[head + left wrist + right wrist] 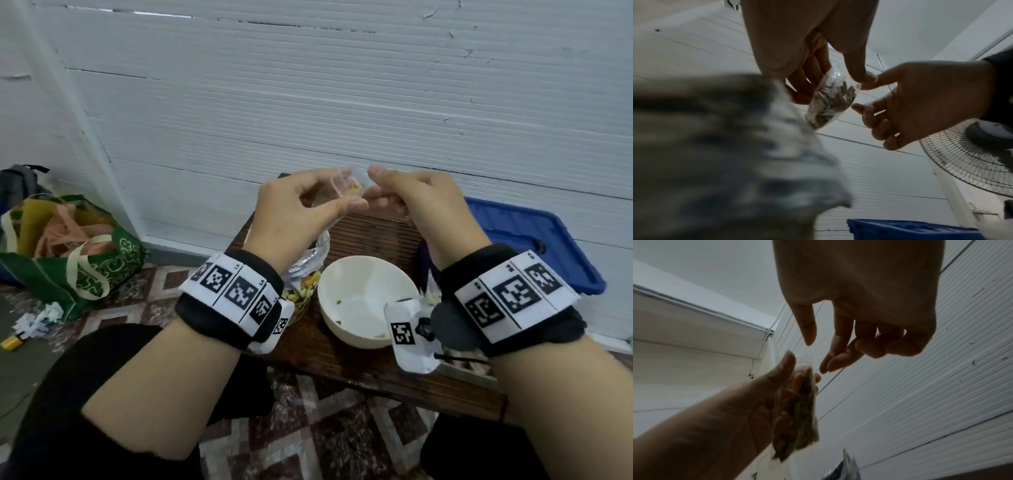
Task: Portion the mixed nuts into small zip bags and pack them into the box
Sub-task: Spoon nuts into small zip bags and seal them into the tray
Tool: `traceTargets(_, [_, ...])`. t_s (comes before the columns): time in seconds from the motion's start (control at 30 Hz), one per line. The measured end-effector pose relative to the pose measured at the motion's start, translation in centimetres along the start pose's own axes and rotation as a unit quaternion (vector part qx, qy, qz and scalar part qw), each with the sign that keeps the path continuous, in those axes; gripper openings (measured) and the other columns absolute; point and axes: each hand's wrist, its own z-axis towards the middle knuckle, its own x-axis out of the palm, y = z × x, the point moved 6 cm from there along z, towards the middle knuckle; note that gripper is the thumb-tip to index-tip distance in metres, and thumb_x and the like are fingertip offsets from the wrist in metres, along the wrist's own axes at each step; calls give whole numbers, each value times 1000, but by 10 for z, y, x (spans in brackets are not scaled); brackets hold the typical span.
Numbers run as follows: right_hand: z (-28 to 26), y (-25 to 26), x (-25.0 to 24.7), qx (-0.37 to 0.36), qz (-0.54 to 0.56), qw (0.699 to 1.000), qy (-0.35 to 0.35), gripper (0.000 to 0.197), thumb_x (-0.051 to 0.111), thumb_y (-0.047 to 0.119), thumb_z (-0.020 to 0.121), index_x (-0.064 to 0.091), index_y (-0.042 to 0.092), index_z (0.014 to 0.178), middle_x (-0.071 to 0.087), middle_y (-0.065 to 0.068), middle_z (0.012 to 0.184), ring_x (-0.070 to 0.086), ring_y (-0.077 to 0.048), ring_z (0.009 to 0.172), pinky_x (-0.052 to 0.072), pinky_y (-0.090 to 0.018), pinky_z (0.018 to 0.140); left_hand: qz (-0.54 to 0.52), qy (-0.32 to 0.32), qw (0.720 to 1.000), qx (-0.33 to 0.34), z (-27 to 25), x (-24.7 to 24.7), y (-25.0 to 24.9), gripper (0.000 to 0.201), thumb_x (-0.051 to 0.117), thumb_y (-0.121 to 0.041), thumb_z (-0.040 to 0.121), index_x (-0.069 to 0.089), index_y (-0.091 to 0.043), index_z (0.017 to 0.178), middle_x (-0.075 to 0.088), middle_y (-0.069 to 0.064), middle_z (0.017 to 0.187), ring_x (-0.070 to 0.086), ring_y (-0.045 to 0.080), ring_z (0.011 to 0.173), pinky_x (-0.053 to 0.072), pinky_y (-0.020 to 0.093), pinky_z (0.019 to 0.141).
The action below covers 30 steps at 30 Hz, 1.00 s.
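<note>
A small clear zip bag (352,187) partly filled with mixed nuts is held up above the wooden table (342,366). My left hand (344,197) pinches it between thumb and fingers. In the left wrist view the bag (830,104) hangs from that hand (838,81). My right hand (373,186) is beside the bag's top with thumb and fingers apart, its index finger reaching toward it (865,97). The right wrist view shows the right hand (818,353) spread over the bag (797,410). The blue box (534,240) stands at the right.
A large clear bag of mixed nuts (305,291) stands on the table under my left wrist, next to a nearly empty white bowl (363,291). A green cloth bag (68,253) lies on the floor at left. A fan (972,154) stands at right.
</note>
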Motion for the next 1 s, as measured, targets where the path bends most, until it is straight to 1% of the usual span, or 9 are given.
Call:
traceTargets(0.1, [-9, -3, -26, 4, -51, 999, -13, 35, 71, 28, 80, 61, 16, 49, 57, 8, 50, 51, -1, 51, 36, -19, 58, -11, 30, 999, 8, -8, 33, -5, 33, 86, -31, 66, 75, -28, 97, 74, -14, 93, 68, 1, 92, 54, 24, 86])
traceTargets(0.2, [-20, -12, -56, 12, -94, 995, -24, 28, 66, 13, 82, 60, 5, 56, 51, 8, 46, 46, 0, 47, 32, -11, 44, -30, 67, 997, 8, -20, 65, -10, 41, 86, -26, 66, 73, -27, 106, 72, -16, 90, 65, -5, 87, 50, 12, 78])
traceTargets(0.27, [-29, -21, -74, 28, -114, 993, -27, 24, 65, 12, 84, 66, -1, 65, 59, 7, 50, 45, 2, 46, 33, -10, 46, -41, 109, 993, 1, -29, 86, -8, 50, 86, -26, 66, 70, -25, 114, 73, -13, 95, 64, -5, 87, 49, 11, 77])
traceTargets(0.33, [-38, -30, -90, 35, -133, 990, -27, 22, 65, 13, 84, 70, 4, 65, 64, 7, 53, 52, 5, 51, 38, -9, 53, -28, 168, 985, -5, -37, 106, -3, 64, 86, -28, 66, 63, -27, 125, 65, -23, 106, 57, -16, 99, 41, 3, 86])
traceTargets(0.47, [-54, -52, -114, 65, -156, 985, -37, 23, 67, 18, 83, 70, 7, 63, 66, -16, 66, 56, -16, 65, 42, -23, 67, -22, 255, 966, -32, -52, 140, 15, 72, 86, -26, 67, 56, -29, 132, 61, -25, 112, 53, -18, 107, 41, 11, 99])
traceTargets(0.63, [-69, -69, -131, 76, -138, 985, -63, 28, 67, 23, 86, 72, -2, 72, 64, 5, 55, 56, -4, 56, 40, -11, 58, -15, 231, 973, -20, -56, 163, 20, 48, 86, -22, 68, 69, -21, 113, 71, -13, 103, 63, -7, 96, 45, 10, 84])
traceTargets(0.8, [-83, -69, -133, 54, -153, 985, -53, 41, 71, 52, 75, 71, 11, 69, 64, 2, 60, 58, -6, 57, 44, -22, 61, -46, 207, 977, -30, -60, 174, 18, 35, 86, -17, 67, 69, -27, 96, 69, -16, 89, 61, -11, 82, 43, 6, 73])
traceTargets(0.9, [-84, -74, -135, 48, -203, 976, -60, 30, 78, 45, 71, 70, 16, 72, 66, 4, 65, 54, 2, 55, 40, -10, 53, -39, 210, 976, -32, -62, 178, 20, 35, 87, -25, 65, 72, -23, 96, 71, -9, 90, 61, -5, 80, 43, 8, 70])
traceTargets(1.0, [-82, -81, -133, 37, -220, 972, -79, 16, 75, 29, 78, 71, 17, 71, 67, 7, 65, 57, 4, 58, 40, -12, 56, -48, 210, 975, -49, -64, 176, 24, 32, 87, -21, 66, 71, -23, 94, 70, -8, 88, 59, -6, 77, 43, 8, 68])
